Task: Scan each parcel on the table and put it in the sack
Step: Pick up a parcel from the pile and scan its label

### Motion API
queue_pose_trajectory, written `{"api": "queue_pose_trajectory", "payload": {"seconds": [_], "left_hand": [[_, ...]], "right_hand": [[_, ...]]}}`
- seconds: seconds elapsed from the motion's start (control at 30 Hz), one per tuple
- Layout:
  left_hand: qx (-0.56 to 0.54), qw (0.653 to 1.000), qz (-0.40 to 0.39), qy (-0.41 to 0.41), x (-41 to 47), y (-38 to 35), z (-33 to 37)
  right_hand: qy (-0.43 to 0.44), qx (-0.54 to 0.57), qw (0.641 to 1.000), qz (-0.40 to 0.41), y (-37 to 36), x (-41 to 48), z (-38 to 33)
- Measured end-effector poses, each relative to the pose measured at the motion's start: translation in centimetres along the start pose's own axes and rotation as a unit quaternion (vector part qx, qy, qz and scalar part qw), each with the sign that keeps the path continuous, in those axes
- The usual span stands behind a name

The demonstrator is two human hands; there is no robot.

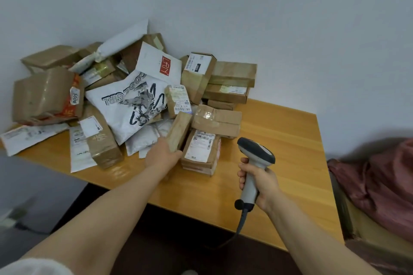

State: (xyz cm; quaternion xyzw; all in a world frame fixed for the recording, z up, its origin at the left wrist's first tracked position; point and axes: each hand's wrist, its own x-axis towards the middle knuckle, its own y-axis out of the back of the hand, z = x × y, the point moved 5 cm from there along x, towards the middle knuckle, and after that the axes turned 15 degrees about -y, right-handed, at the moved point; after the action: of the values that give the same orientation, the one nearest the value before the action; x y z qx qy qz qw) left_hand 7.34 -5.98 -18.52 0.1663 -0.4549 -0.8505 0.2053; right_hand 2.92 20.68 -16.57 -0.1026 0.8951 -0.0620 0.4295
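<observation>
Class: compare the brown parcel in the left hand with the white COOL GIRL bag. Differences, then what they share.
The brown parcel is a taped box; the white bag is soft plastic with black print. The parcel is tilted on edge, gripped by the left hand; the bag lies untouched on the pile. The bag's face is broader. Both are in the pile on the table.

Your left arm reaches forward from lower left, forearm bare, white sleeve (33, 267) at the near end. Left hand (164, 154) is back-up and grips the near end of a small brown parcel (178, 133). Your right arm comes in from lower right, wrist about straight. Right hand (259, 182) has its fingers wrapped round the scanner (256, 156) handle, head up, held clear of the left hand.
</observation>
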Motion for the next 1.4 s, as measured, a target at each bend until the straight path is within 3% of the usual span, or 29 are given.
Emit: {"api": "queue_pose_trajectory", "payload": {"seconds": [0.23,0.37,0.47,0.63,0.77,0.87,1.0,1.07,1.13,1.23,1.4], "left_hand": [[-0.191,0.966,0.149,-0.085,-3.1,4.9,1.7],[-0.089,0.955,0.119,-0.256,-4.8,4.9,5.9],[0.057,0.894,0.076,-0.437,-6.9,2.0,10.3],[0.145,0.834,-0.020,-0.532,-10.0,-5.3,15.3],[0.220,0.820,-0.138,-0.510,-12.0,-11.5,16.4],[0.251,0.822,-0.174,-0.480,-13.0,-14.8,17.2],[0.220,0.826,-0.234,-0.464,-13.9,-17.7,18.0],[0.174,0.850,-0.243,-0.433,-13.3,-18.2,17.9],[0.141,0.893,-0.189,-0.383,-11.6,-17.8,17.8],[0.098,0.940,-0.177,-0.274,-8.5,-17.2,17.3],[0.026,0.936,-0.301,-0.180,-6.2,-19.2,16.7]], "right_hand": [[0.011,0.025,1.000,-0.012,-1.4,0.0,-0.2],[0.033,0.086,0.996,-0.017,-0.4,-0.8,-0.9],[0.042,0.160,0.986,0.031,3.0,-1.3,-0.9],[-0.022,0.271,0.960,0.060,10.4,-1.3,1.7],[-0.067,0.296,0.949,0.091,14.7,-1.2,5.0],[-0.082,0.292,0.946,0.110,17.0,-1.5,6.7],[-0.084,0.292,0.945,0.123,18.9,-1.4,7.7],[-0.091,0.286,0.945,0.130,19.3,-1.3,8.0],[-0.097,0.279,0.945,0.138,19.4,-1.0,8.3],[-0.112,0.272,0.945,0.141,19.1,-0.3,9.0],[-0.135,0.258,0.946,0.140,17.9,1.3,10.2]]}}
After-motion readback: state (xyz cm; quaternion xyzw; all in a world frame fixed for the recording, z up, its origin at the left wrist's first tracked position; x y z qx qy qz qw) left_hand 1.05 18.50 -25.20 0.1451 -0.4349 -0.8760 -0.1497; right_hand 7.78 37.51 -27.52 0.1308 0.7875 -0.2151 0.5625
